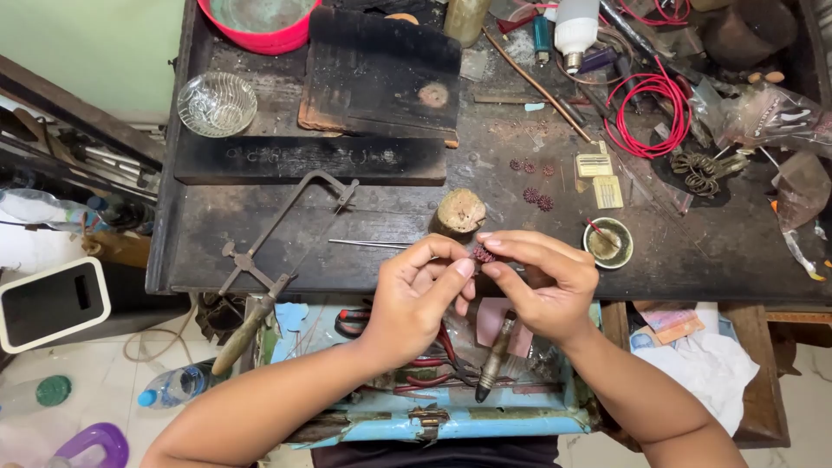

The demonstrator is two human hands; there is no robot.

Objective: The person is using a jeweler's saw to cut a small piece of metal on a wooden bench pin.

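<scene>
My left hand [422,290] and my right hand [542,277] meet in front of the dark workbench [364,208]. Between their fingertips sits a small dark-red ridged bead [483,255], pinched from both sides. Several similar beads [537,199] lie on the bench beyond my right hand. A thin metal rod [368,243] lies on the bench by my left fingers, next to a short wooden peg block [459,212].
A jeweller's saw frame [277,243] lies at the bench's front left. A blue drawer [433,381] under my hands holds red-handled pliers [425,368] and a wood-handled tool [496,360]. Farther back are a glass bowl [217,104], red basin [260,26], red wire coil [648,117] and small dish [608,243].
</scene>
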